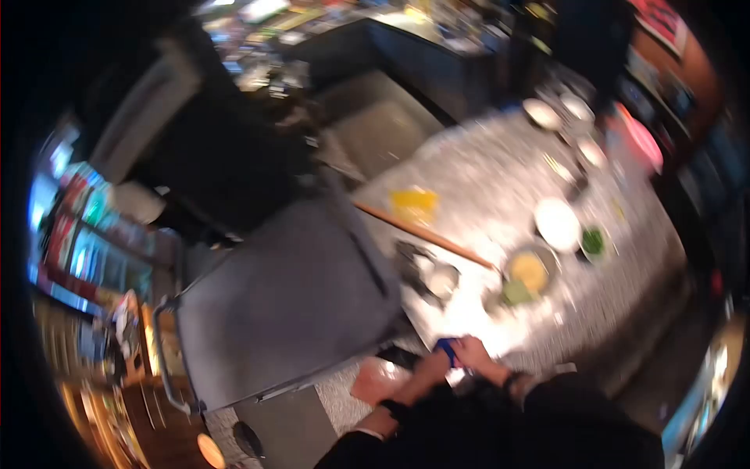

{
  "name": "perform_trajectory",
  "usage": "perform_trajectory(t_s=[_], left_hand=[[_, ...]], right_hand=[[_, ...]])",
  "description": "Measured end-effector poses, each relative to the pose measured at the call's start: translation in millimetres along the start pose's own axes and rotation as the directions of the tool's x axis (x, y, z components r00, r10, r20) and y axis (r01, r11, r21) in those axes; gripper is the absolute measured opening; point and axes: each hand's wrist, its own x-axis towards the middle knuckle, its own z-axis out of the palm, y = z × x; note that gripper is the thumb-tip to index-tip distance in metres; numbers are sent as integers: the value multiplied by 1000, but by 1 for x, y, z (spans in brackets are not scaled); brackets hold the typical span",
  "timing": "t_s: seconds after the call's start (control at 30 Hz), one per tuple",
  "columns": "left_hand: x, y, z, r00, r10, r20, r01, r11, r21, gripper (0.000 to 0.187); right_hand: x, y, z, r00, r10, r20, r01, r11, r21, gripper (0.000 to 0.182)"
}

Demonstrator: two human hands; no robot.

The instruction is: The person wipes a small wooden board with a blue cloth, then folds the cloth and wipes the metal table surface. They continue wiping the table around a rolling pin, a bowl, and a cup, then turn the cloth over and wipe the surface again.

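Close together at the near edge of the speckled counter [469, 168], my left hand [434, 364] and my right hand [472, 353] meet around a small blue item [449, 351]. My right hand's fingers are bent over it; my left hand's fingers are smeared and partly hidden. Beyond them are a small white-filled container [441, 280], a bowl with yellow contents [529, 270] and a green piece [516, 293] at its rim. A wooden stick [426, 234] lies near a yellow item [414, 205].
A grey cart top [285, 301] with a metal handle stands to the left. On the counter's right are a white bowl [558, 224], a bowl of chopped greens [594, 241] and several small dishes. A pink-rimmed container [642, 141] stands at the far right.
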Motion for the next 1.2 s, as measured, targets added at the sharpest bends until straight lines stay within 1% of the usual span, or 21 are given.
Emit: perform_trajectory(t_s=[0.03,0.07,0.1,0.17,0.23,0.3,0.33,0.37,0.4,0.43,0.5,0.53,0.57,0.63,0.67,0.73,0.8,0.97,1.03,1.1,1.2], left_hand=[[5,1,0,997,-50,50,52,998,-35,27],[10,3,3,991,-133,-4,130,970,-206,29],[11,13,-3,984,-178,-14,171,964,-205,32],[16,31,-10,985,-166,-42,155,970,-189,33],[25,45,-5,993,-108,-45,98,978,-182,33],[35,58,-3,996,-66,-52,56,984,-167,33],[40,68,0,996,-41,-74,27,985,-171,32],[44,73,4,995,-17,-95,0,985,-174,31],[60,60,29,971,171,-166,-187,978,-88,30],[59,65,28,974,163,-159,-178,980,-85,30],[52,81,20,954,127,-272,-164,980,-116,25],[50,83,17,957,113,-265,-148,982,-115,25],[50,85,12,974,63,-219,-96,985,-143,27],[46,87,7,985,-3,-173,-28,984,-174,29],[45,88,5,987,-12,-159,-20,980,-197,29],[45,90,3,987,-33,-154,-4,972,-234,28],[44,92,2,994,-37,-106,11,972,-233,28],[35,93,9,961,26,-275,-111,948,-299,27],[37,92,12,946,11,-323,-127,932,-339,27],[43,89,17,982,-63,-181,-1,943,-332,30],[36,90,16,989,-88,-121,42,941,-337,33]], right_hand=[[0,9,2,999,-46,-12,46,999,25,47],[-7,-4,-15,997,24,73,-26,999,31,46],[-12,-4,-27,973,125,194,-152,979,134,44],[-31,-14,-67,940,161,301,-193,978,79,39],[-53,-36,-116,928,98,360,-129,990,63,36],[-66,-62,-168,910,25,413,-87,987,133,25],[-71,-65,-186,962,-124,245,90,985,146,21],[-73,-68,-201,960,-271,69,261,957,128,18],[-74,-78,-219,958,-279,-74,283,958,49,16],[-70,-85,-235,932,-292,-214,291,956,-34,19],[-50,-85,-252,792,-480,-377,420,877,-236,32],[-47,-84,-255,840,-413,-351,355,909,-219,41],[-45,-85,-258,900,-329,-284,263,933,-247,41],[-32,-67,-249,928,-341,-153,310,930,-199,36],[-28,-62,-245,926,-350,-141,320,927,-195,36],[-26,-59,-237,970,-226,-84,216,969,-121,32],[-22,-56,-233,966,-247,-75,236,963,-134,28],[-24,-52,-208,977,-212,17,213,969,-124,23],[-26,-54,-195,973,-208,-98,206,978,-26,23],[-23,-55,-180,976,-186,-115,184,983,-23,24],[-15,-62,-160,971,-168,-168,168,986,-16,26]])
